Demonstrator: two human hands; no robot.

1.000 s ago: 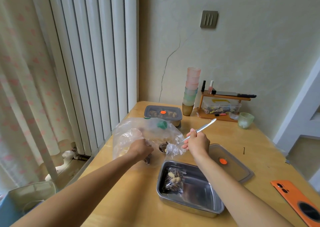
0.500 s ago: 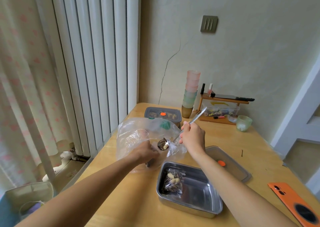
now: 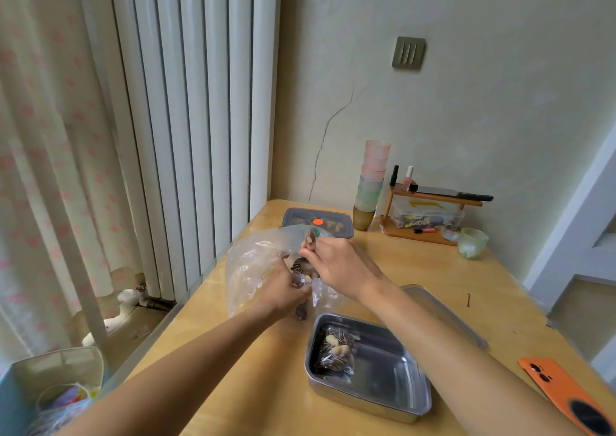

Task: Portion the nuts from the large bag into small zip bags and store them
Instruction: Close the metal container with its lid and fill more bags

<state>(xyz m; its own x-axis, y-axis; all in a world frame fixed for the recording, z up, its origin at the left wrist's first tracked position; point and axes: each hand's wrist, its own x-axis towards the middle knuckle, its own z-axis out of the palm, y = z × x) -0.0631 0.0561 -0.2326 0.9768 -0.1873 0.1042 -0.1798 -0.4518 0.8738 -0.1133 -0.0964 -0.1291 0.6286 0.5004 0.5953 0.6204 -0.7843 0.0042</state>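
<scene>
A home room: floral curtain (image 3: 43, 155), white radiator (image 3: 186, 119), wooden table (image 3: 433, 279) with stacked cups (image 3: 371, 175), nail polish (image 3: 408, 178).

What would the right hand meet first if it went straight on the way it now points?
Probably the small zip bag held by the left hand, just past the spoon the right hand grips; depth is unclear.

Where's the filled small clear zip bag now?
Head view, lower centre: the filled small clear zip bag lies inside the rectangular steel tray, at its left end.
</scene>
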